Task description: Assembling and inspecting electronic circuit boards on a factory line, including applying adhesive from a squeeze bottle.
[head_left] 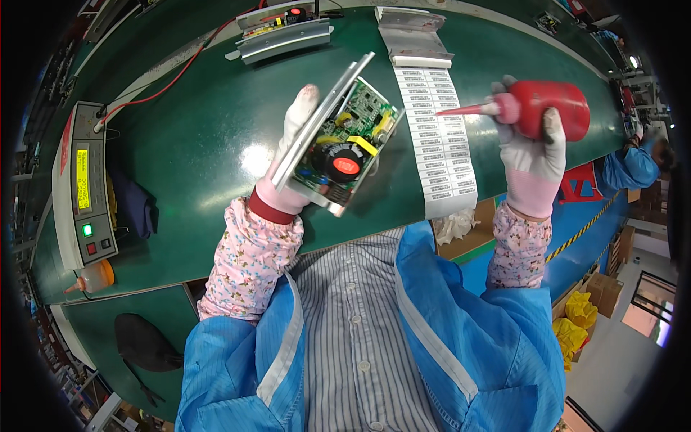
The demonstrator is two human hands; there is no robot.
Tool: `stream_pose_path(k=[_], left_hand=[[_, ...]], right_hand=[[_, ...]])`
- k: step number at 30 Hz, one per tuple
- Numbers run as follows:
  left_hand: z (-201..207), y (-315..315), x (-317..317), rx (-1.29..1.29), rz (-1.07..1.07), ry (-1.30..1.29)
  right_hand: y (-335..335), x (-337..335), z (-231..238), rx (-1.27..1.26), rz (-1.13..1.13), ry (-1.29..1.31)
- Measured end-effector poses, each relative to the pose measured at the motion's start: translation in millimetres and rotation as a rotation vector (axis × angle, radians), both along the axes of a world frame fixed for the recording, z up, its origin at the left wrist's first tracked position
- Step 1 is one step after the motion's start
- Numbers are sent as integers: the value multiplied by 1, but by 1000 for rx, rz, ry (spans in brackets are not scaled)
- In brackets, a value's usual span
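My gloved left hand (296,129) is closed round the metal frame of a power supply unit (349,137), tilted above the bench. Its green circuit board faces up, with a round black part under an orange-red label and some yellow-wrapped parts. My right hand (533,147), in a white and pink glove, grips a red squeeze bottle (554,108). The bottle lies on its side in the air, its thin red nozzle pointing left toward the unit but apart from it. Most of the left fingers are hidden behind the frame.
A sheet of white labels (440,144) runs down the green bench (209,144). Beyond stand an empty metal bracket (414,36) and another unit (284,39). At left are a tester (86,187) with a red cable and an orange bottle (97,276). Another person (639,164) sits far right.
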State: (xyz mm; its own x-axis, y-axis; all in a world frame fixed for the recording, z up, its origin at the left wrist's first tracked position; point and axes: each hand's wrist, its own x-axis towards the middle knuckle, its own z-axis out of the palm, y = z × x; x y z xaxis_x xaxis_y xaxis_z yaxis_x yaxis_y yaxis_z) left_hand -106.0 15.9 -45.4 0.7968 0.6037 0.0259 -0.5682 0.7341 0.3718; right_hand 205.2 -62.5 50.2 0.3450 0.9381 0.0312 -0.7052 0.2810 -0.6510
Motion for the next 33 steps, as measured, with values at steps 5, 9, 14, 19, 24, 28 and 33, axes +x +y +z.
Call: stream_pose_path(k=[5, 9, 14, 19, 24, 28, 33], left_hand=[[14, -2, 7, -201, -43, 61], [19, -5, 14, -294, 69, 187], [21, -10, 10, -195, 110, 297], [23, -14, 7, -65, 151, 428], [14, -12, 4, -32, -5, 433], [24, -18, 6, 102, 25, 546], [26, -16, 4, 246, -2, 630]], right_hand=[[5, -15, -5, -38, 132, -464], [9, -17, -11, -42, 156, -578], [12, -18, -15, -25, 167, -653], [7, -19, -11, -61, 124, -724], [8, -17, -4, -83, 90, -757], [7, -14, 0, -85, 78, -780], [10, -12, 1, -69, 61, -793]])
